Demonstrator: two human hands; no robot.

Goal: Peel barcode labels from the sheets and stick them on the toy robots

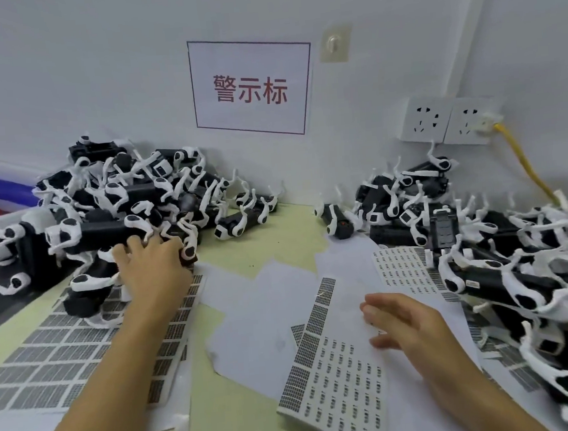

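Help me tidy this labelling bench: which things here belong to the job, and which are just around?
Job: toy robots, left pile and right pile; barcode label sheets; left hand reaching into the left pile; right hand over the sheets.

Around: wall sign; sockets; yellow cable.

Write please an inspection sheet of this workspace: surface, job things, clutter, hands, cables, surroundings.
Surface: pale green tabletop, mostly covered by paper.
Job things: black-and-white plastic toy robots in a left pile and a right pile; white barcode label sheets, one at left, one in the middle.
Clutter: blank white backing sheets.
Hands: left hand grips a toy robot at the left pile's edge; right hand open over the middle sheet.
Cables: yellow cable plugged in at the white wall sockets.
Surroundings: white wall sign with red characters.
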